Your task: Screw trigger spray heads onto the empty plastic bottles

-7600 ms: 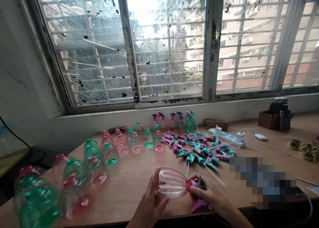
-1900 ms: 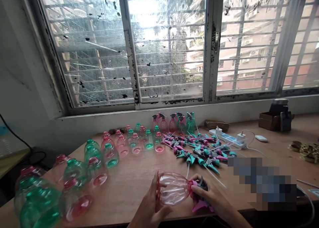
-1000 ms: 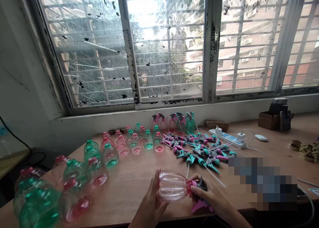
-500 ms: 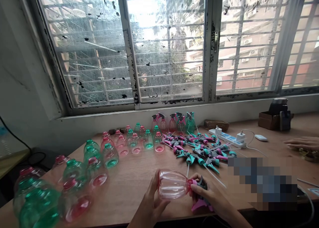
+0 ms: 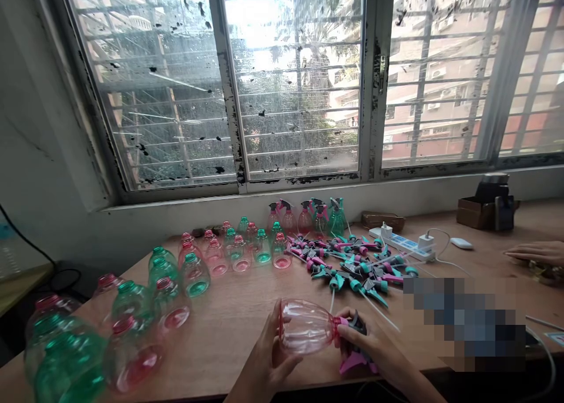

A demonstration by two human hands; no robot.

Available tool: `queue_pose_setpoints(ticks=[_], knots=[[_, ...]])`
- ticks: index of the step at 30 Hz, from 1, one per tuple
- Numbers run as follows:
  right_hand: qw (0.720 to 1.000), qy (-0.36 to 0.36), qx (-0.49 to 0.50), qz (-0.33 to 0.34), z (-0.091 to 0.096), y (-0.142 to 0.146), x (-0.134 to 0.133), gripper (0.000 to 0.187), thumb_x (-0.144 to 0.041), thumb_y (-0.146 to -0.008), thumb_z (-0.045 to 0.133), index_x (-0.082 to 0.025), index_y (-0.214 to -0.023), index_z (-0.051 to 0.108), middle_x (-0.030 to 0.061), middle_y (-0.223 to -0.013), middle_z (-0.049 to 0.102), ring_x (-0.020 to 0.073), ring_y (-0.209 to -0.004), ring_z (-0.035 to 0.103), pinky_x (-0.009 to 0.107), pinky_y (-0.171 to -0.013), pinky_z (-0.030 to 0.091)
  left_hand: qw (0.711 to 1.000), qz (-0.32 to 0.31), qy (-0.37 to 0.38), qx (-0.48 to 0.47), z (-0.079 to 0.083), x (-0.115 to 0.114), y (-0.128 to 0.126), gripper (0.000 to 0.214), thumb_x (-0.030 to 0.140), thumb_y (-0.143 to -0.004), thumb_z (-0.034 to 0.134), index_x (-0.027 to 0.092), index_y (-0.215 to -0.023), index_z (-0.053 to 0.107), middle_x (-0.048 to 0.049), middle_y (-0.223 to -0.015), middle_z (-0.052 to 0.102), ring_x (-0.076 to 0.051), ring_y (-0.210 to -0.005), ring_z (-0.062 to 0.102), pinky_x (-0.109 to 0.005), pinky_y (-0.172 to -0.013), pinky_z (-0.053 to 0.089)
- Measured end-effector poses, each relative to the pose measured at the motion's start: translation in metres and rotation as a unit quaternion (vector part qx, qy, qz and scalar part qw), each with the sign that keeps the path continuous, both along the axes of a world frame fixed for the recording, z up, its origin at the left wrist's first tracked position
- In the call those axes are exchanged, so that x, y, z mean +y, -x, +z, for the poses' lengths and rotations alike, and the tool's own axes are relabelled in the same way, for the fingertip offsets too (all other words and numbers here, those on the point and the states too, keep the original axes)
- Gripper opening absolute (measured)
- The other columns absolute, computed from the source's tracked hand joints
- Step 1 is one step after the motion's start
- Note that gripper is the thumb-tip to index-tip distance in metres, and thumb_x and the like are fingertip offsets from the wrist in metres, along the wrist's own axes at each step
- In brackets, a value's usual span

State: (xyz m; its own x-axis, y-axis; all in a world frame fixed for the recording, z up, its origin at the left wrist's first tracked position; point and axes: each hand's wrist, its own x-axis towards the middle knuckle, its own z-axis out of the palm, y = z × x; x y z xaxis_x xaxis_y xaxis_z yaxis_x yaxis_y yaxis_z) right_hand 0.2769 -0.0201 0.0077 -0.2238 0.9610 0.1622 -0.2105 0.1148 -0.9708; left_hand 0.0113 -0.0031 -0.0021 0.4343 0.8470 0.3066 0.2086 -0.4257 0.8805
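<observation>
A clear pink spray bottle point(image 5: 306, 326) lies on its side just above the wooden table's point(image 5: 238, 315) near edge. My left hand point(image 5: 267, 362) is wrapped round its wide base. My right hand point(image 5: 370, 347) is closed on the pink and dark trigger sprayer head point(image 5: 352, 344) at the bottle's neck. A pile of loose pink and teal sprayer heads point(image 5: 352, 262) with white tubes lies behind my hands.
Several empty pink and green bottles point(image 5: 145, 297) stand at the left. Assembled spray bottles point(image 5: 308, 215) line the window wall. A power strip point(image 5: 403, 244), a small box point(image 5: 484, 206) and another person's hand point(image 5: 535, 252) are at the right.
Both my hands stay on the bottle and sprayer head, shifting their grip slightly. Another person's hand has come into view at the right edge.
</observation>
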Motion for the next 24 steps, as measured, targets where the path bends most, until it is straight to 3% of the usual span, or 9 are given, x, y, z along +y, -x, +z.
queue_pose_setpoints(ticks=[3,7,12,16,20,24], knots=[[1.0,-0.005,-0.019,-0.002,-0.001,0.0,0.001,0.039,-0.053,-0.079,0.078,-0.018,-0.086,0.062,0.0019,-0.069,0.072,0.0168,-0.058,0.063,0.028,-0.057,0.047,0.999,0.005,-0.032,0.002,-0.003,0.001,0.001,0.091,0.049,-0.09,0.066,0.03,-0.159,0.009,-0.0121,-0.154,0.045,-0.031,-0.131,0.054,-0.043,-0.113,0.04],[1.0,-0.001,-0.018,-0.003,-0.001,0.0,0.001,0.041,-0.054,-0.079,0.078,-0.017,-0.086,0.062,0.0019,-0.069,0.073,0.0162,-0.058,0.063,0.027,-0.057,0.047,0.999,0.013,-0.021,0.027,0.004,-0.003,0.001,0.108,0.047,-0.08,0.078,0.027,-0.159,0.007,-0.0123,-0.15,0.052,-0.033,-0.136,0.05,-0.042,-0.116,0.037],[1.0,-0.006,-0.014,0.0,0.002,0.0,-0.001,0.039,-0.053,-0.08,0.077,-0.017,-0.087,0.062,0.0019,-0.07,0.073,0.0166,-0.059,0.064,0.028,-0.058,0.047,1.0,-0.016,0.01,0.013,0.013,-0.002,-0.002,0.091,0.05,-0.087,0.068,0.023,-0.158,0.019,-0.0132,-0.151,0.05,-0.034,-0.139,0.047,-0.043,-0.115,0.039],[1.0,-0.004,-0.011,0.002,0.003,-0.001,-0.001,0.037,-0.052,-0.083,0.074,-0.017,-0.085,0.063,0.0019,-0.071,0.072,0.0169,-0.059,0.064,0.028,-0.057,0.046,1.0,0.003,-0.002,0.011,0.001,0.003,0.0,0.096,0.049,-0.083,0.074,0.026,-0.158,0.018,-0.0134,-0.148,0.052,-0.034,-0.133,0.052,-0.042,-0.113,0.04],[1.0,-0.004,-0.009,0.004,0.0,0.0,0.0,0.038,-0.053,-0.081,0.076,-0.018,-0.085,0.062,0.0015,-0.069,0.073,0.0166,-0.058,0.063,0.027,-0.057,0.046,0.995,0.039,-0.073,0.058,-0.015,0.006,0.003,0.092,0.044,-0.09,0.067,0.034,-0.159,0.007,-0.0118,-0.153,0.045,-0.032,-0.134,0.051,-0.045,-0.114,0.038],[1.0,-0.002,-0.01,0.005,-0.001,0.001,0.001,0.039,-0.053,-0.08,0.077,-0.018,-0.086,0.062,0.0015,-0.07,0.073,0.0163,-0.058,0.064,0.027,-0.057,0.046,0.993,0.023,-0.085,0.073,-0.015,0.005,0.004,0.108,0.05,-0.085,0.071,0.028,-0.159,-0.004,-0.0144,-0.144,0.053,-0.033,-0.128,0.055,-0.047,-0.114,0.038]])
